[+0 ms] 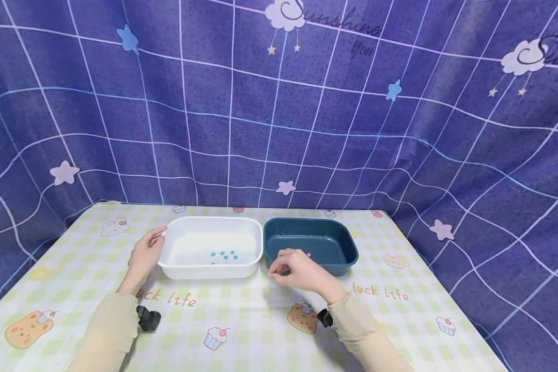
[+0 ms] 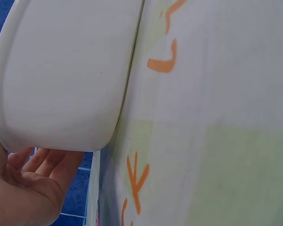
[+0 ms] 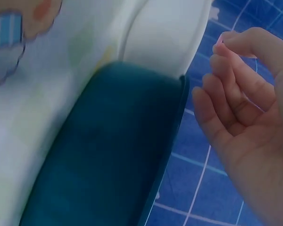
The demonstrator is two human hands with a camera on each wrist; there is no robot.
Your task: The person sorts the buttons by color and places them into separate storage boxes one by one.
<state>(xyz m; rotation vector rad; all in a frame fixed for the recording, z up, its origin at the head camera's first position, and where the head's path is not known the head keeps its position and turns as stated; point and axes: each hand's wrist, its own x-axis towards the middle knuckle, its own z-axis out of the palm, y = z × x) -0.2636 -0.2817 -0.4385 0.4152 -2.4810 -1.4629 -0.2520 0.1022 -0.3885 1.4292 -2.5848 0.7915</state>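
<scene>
A white tub point(image 1: 181, 271) holds several small round teal pieces point(image 1: 226, 257), too small to tell their kind. My left hand point(image 1: 147, 253) grips the tub's left end, thumb at the rim; in the left wrist view its fingers point(image 2: 61, 162) are partly hidden behind the wall. My right hand point(image 1: 299, 269) is above the near left edge of a dark teal tub point(image 1: 349, 261). Between its thumb and index fingertip it pinches a small pink piece point(image 3: 220, 40), seen in the right wrist view. Another tiny pink piece point(image 1: 308, 254) shows inside the dark tub, partly blocked by the hand.
Both tubs stand side by side on a checked tablecloth point(image 1: 242, 310) with cartoon prints. A blue gridded curtain point(image 1: 214, 129) hangs behind and beside the table. Each wrist wears a small black camera, such as the left one point(image 1: 149, 319).
</scene>
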